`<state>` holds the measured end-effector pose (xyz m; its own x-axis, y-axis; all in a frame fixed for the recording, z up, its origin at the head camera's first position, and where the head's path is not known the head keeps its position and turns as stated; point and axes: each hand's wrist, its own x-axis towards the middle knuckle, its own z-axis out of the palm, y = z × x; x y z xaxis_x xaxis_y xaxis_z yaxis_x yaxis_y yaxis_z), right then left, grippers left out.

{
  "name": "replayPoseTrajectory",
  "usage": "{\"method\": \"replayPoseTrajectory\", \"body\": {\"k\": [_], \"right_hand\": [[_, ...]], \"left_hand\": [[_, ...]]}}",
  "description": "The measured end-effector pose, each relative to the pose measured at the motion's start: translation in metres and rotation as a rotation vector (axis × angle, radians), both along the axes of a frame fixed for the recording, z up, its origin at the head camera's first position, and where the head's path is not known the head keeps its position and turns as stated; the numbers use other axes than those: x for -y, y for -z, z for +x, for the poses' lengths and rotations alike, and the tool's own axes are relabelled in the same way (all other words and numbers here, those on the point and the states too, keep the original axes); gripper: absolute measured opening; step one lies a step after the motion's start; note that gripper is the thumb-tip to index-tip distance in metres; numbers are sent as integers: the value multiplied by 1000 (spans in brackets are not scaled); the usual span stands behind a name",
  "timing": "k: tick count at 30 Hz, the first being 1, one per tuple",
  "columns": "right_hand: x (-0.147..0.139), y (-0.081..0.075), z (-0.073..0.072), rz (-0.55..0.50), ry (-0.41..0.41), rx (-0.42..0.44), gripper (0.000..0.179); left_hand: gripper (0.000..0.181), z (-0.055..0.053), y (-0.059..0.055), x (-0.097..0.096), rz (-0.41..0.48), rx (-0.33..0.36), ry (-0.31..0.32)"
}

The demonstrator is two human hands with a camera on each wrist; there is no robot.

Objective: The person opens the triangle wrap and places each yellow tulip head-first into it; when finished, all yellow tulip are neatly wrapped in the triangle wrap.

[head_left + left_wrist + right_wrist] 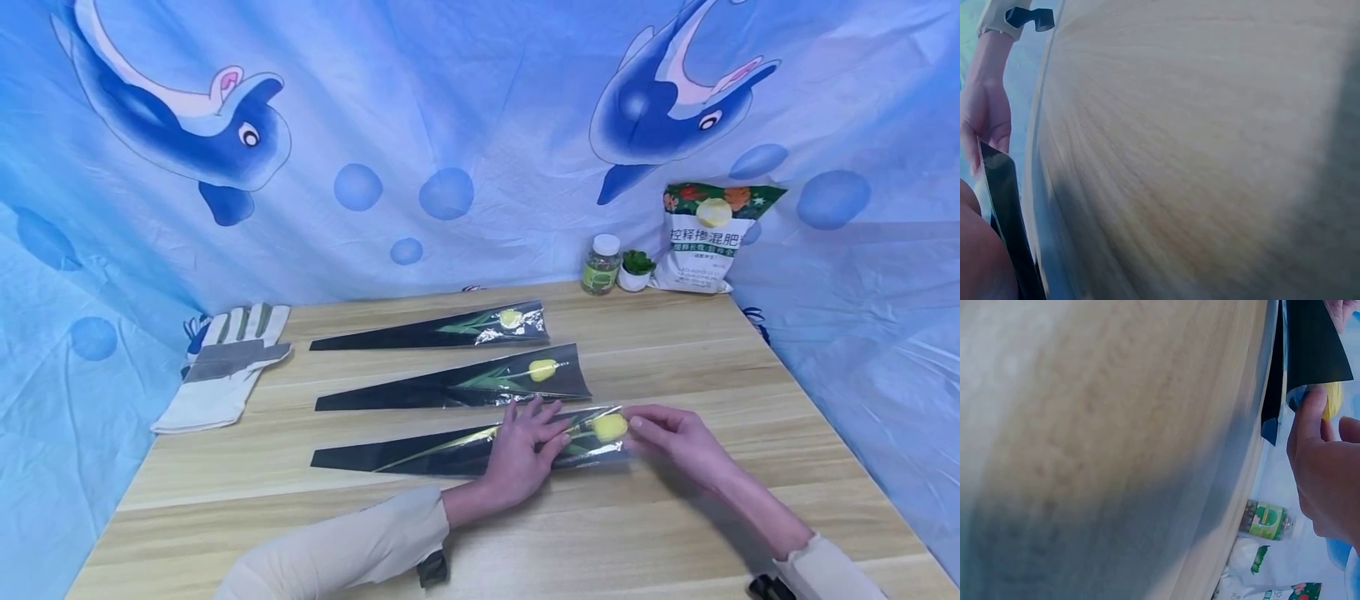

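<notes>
The nearest flower sleeve, black-backed with a clear front, holds a yellow tulip with its bloom at the wide mouth. My left hand lies across the middle of this sleeve, fingers spread over the stem. At the mouth, my right hand pinches the sleeve's edge beside the bloom. From the right wrist, the sleeve's dark back shows, its wide end raised off the table, with the yellow petals by the fingertips. Behind it lie a middle sleeve and a far sleeve, each with a yellow tulip.
White and grey work gloves lie at the table's left edge. Along the back right stand a jar with a white lid, a small potted succulent and a fertilizer bag. A blue dolphin-print curtain surrounds the wooden table.
</notes>
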<state>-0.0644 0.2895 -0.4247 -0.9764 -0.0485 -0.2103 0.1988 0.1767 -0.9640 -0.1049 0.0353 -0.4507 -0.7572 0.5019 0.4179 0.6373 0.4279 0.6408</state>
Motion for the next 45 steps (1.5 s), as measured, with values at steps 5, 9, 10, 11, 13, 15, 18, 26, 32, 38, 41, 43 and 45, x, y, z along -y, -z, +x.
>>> {"method": "replayPoseTrajectory", "body": {"k": [5, 9, 10, 11, 13, 15, 18, 26, 32, 38, 41, 43, 45], "right_hand": [[5, -4, 1, -63, -132, -34, 47], [8, -3, 1, -147, -226, -59, 47], [9, -2, 0, -156, -245, -61, 47], [10, -2, -1, -162, -264, -58, 48], [10, -1, -2, -158, -297, -51, 50], [11, 0, -4, -174, -323, -37, 53], [12, 2, -8, -181, -343, -26, 56], [13, 3, -18, -313, -389, 41, 52], [12, 3, -23, -347, -361, 107, 53], [8, 1, -24, -314, -330, 94, 59], [4, -2, -23, -273, -299, 78, 64], [-2, -6, -21, -210, -271, 52, 63], [-9, -12, -19, -114, -240, 16, 60]], "left_hand": [[25, -1, 0, -2, -20, -30, -8], [25, -1, 0, -3, -28, -35, -13], [25, -1, 0, -3, -30, -32, -14], [26, 0, -1, -3, -32, -30, -14], [26, 0, -1, -4, -36, -29, -13], [27, -1, 0, -5, -41, -33, -13], [27, -1, 1, -5, -45, -39, -19], [28, -1, 4, -5, -72, -68, -36], [30, -2, 6, -4, -122, -105, -51], [39, -4, 8, 0, -190, -117, -76], [41, -5, 7, 7, -126, -100, -59], [42, -6, 5, 16, -74, -92, -46], [43, -7, 2, 30, -38, -89, -40]]}}
